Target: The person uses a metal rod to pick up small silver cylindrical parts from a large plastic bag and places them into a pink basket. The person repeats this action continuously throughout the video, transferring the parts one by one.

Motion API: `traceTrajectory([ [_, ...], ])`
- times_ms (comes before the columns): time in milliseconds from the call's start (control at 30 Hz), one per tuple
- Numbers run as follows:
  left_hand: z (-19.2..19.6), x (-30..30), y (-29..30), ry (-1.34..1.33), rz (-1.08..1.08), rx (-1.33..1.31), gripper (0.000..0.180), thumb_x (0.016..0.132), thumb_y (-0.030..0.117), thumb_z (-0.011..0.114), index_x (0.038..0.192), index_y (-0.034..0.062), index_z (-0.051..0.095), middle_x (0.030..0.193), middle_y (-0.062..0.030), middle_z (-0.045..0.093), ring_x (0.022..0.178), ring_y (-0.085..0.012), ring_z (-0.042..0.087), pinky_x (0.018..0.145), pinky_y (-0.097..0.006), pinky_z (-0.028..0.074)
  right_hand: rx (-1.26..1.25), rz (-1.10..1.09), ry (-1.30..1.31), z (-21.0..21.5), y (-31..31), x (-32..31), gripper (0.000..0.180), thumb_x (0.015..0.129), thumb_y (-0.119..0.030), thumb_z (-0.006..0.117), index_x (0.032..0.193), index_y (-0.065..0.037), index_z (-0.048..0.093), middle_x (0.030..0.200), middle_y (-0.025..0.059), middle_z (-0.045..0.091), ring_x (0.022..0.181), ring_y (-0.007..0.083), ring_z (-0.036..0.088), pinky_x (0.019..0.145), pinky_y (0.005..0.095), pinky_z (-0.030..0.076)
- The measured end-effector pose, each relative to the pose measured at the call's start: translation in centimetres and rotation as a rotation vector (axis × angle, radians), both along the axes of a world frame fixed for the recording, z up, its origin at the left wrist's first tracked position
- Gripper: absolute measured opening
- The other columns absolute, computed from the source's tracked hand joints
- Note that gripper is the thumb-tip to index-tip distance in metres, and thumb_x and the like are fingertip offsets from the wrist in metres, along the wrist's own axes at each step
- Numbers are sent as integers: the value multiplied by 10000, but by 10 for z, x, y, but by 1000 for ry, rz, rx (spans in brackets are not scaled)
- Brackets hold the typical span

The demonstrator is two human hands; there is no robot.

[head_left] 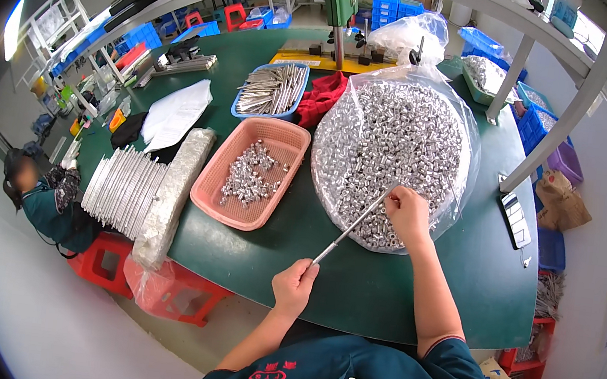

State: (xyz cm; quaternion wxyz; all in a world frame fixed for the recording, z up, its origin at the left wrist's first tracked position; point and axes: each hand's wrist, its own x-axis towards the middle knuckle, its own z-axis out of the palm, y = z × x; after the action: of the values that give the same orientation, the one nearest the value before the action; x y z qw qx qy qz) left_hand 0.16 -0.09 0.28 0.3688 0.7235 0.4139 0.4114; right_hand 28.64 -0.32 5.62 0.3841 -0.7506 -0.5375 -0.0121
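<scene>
- A second person in a dark green top is sitting at the far left, below the table edge, next to a red stool.
- A fanned row of flat silvery plates is lying at the left edge of the green table, with a long wrapped bundle leaning just beside it.
- A white plastic bag is resting further back on the table.
- A pink mesh basket is sitting near the middle, holding a small heap of shiny metal sleeves.
- Behind it, a blue tray is carrying long metal rods, and a red cloth is lying just beside that tray.
- The left hand is closed around the lower end of a thin metal rod — the rod is slanting up and to the right, over the table's near part.
- The right hand is pinching the rod's upper end, fingers together on it, right at the edge of the big pile.
- That pile — a wide round heap of small silver sleeves — is lying in an opened clear plastic bag, right of the pink basket.
- A small dark device is lying on the table's right edge.
- Blue crates are standing beyond the right side.
</scene>
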Motion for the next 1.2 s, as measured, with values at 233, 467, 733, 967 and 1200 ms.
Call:
traceTrajectory([
  [233,-2,0,0,48,-10,60,109,906,159,700,925,52,693,594,-53,550,500,-149,526,505,-279,413,327,243,1659,20,-13,34,131,928,-37,637,1058,-35,628,853,31,641,708,121,614,567,234,483],
  [467,2,1,-1,55,-26,66,102,899,163,705,917,63,693,593,-66,544,497,-174,527,504,-291,416,355,388,2007,10,-12,47,180,934,-36,605,1113,-22,605,890,86,634,705,128,569,527,213,431],
  [733,4,1,-1,93,-38,70,114,898,177,710,915,66,693,601,-73,553,504,-187,538,507,-296,419,320,246,2033,0,-8,53,186,930,-55,629,1114,-30,620,889,94,635,675,118,567,501,205,411],
  [967,3,2,-1,87,-19,106,110,899,180,708,909,71,695,601,-80,560,503,-198,553,503,-304,424,332,289,1811,13,-8,39,99,951,-45,615,1047,-49,639,884,55,675,698,124,612,527,227,459],
  [1200,3,2,-1,100,-13,109,104,895,173,711,908,71,695,601,-79,558,503,-203,550,503,-304,425,388,193,1712,13,-5,31,93,953,-41,609,1041,-54,637,885,57,671,692,134,610,547,246,472],
])
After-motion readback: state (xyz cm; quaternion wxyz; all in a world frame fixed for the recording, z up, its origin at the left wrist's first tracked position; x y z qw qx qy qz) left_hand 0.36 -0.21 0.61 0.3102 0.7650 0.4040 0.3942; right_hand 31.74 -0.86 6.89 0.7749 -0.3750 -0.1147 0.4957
